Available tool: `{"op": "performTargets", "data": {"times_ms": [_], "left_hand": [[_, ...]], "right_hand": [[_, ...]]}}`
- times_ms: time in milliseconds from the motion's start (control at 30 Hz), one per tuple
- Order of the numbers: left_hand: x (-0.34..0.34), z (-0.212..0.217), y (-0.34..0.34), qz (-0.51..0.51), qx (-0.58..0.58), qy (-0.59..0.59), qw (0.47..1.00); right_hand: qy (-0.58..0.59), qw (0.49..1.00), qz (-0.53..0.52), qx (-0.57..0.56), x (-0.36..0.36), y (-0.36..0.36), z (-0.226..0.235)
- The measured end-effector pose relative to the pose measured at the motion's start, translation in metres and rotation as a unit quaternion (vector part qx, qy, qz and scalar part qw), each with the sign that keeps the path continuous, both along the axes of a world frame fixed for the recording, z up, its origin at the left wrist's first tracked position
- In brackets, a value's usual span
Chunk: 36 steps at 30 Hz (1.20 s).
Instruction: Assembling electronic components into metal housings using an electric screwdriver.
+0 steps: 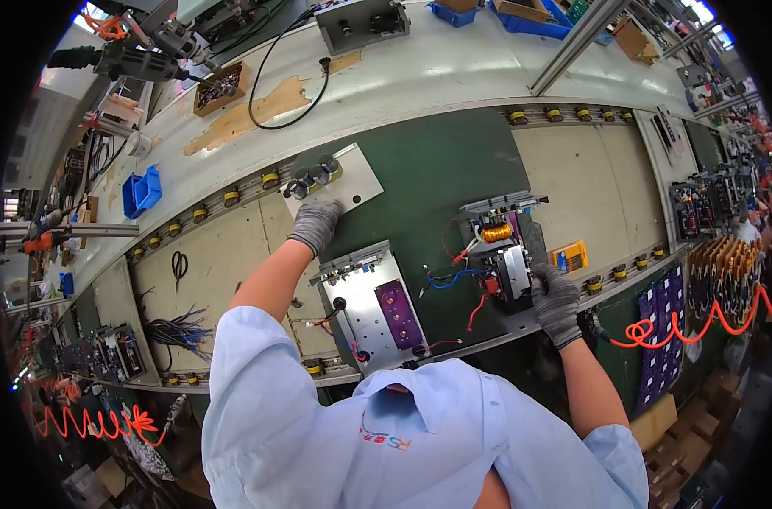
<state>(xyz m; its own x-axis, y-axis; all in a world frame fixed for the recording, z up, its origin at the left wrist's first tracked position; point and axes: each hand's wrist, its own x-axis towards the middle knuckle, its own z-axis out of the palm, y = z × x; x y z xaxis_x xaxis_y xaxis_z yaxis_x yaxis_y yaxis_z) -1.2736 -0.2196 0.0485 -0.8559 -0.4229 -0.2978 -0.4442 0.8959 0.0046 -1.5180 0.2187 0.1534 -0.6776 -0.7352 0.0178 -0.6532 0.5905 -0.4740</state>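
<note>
Your right hand point(556, 303) is clasped on the black electronic unit point(500, 263) with a copper coil, at four o'clock on the green mat point(428, 170). It looks heavy, rigid, with loose fragile wires; hold its metal frame. Your left hand point(315, 222) lies flat on the metal plate point(352, 180) at eleven o'clock, beside grey knobs point(311, 175).

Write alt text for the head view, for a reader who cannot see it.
A person in grey gloves works at a conveyor bench: the left hand rests on a pale metal plate carrying dark capacitors, the right hand grips an open electronics assembly with a copper coil. A metal chassis lies between.
</note>
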Motion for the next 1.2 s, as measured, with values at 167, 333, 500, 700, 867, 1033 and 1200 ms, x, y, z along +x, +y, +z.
{"op": "performTargets", "data": {"times_ms": [167,333,500,700,867,1033,1200], "left_hand": [[-0.025,0.064,-0.024,0.098,-0.063,0.09,0.989],[-0.02,0.106,-0.078,0.193,0.115,0.038,0.974],[0.009,0.145,-0.035,0.358,0.414,0.229,0.805],[0.0,0.187,0.033,0.328,0.461,0.41,0.716],[-0.025,0.219,0.109,0.308,0.583,0.42,0.623],[-0.028,0.199,0.181,0.296,0.533,0.417,0.674],[-0.008,0.197,0.244,0.314,0.45,0.463,0.696]], "right_hand": [[-0.004,0.998,-0.033,0.046,-0.006,0.0,-0.003],[0.029,0.999,-0.005,0.023,0.0,0.004,-0.005],[0.029,1.0,-0.009,0.006,0.0,0.006,-0.004],[-0.07,0.992,-0.019,-0.102,-0.008,0.019,-0.016],[-0.028,0.992,0.043,-0.117,-0.008,0.023,-0.018],[-0.005,0.986,0.101,-0.131,-0.008,0.022,-0.005],[-0.029,0.975,0.181,-0.125,-0.011,0.033,0.002]]}}
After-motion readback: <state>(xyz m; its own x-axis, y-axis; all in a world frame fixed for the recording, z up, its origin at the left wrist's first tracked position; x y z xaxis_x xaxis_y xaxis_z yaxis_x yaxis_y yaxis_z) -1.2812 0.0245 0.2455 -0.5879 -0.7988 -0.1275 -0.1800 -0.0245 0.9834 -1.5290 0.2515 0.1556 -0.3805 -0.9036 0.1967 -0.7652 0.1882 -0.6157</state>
